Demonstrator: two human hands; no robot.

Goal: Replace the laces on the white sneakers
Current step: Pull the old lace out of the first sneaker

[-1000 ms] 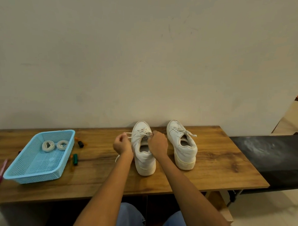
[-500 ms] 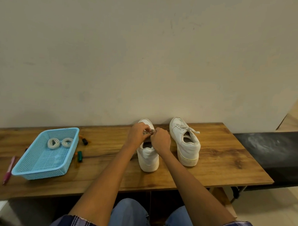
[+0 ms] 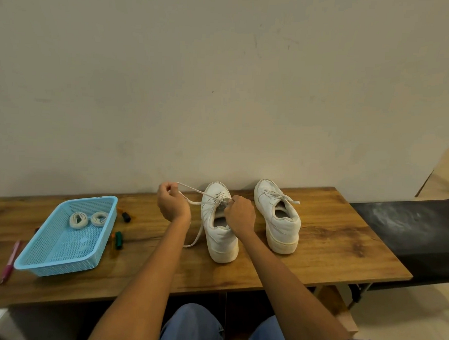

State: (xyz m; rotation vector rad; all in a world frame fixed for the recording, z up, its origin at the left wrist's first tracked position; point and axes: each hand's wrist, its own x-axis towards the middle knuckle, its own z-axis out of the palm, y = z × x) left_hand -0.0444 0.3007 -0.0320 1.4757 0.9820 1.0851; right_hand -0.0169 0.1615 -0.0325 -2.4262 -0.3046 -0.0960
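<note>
Two white sneakers stand on the wooden table (image 3: 330, 249), heels toward me. My left hand (image 3: 172, 204) pinches a stretch of the old lace (image 3: 192, 191) pulled out to the left of the left sneaker (image 3: 220, 235); a loose lace end hangs down beside the shoe. My right hand (image 3: 239, 215) grips the lace at that sneaker's upper eyelets. The right sneaker (image 3: 280, 222) sits laced and untouched. Two coiled white laces (image 3: 88, 219) lie in the blue basket (image 3: 62, 255).
Markers (image 3: 118, 240) lie between the basket and the shoes. A pink pen (image 3: 10, 261) lies at the far left. The wall stands right behind the shoes. A black bench (image 3: 407, 232) adjoins the table's right end.
My left hand has moved from the sneaker's tongue out to the left, drawing a length of lace out of the eyelets. My right hand stays at the top of the shoe.
</note>
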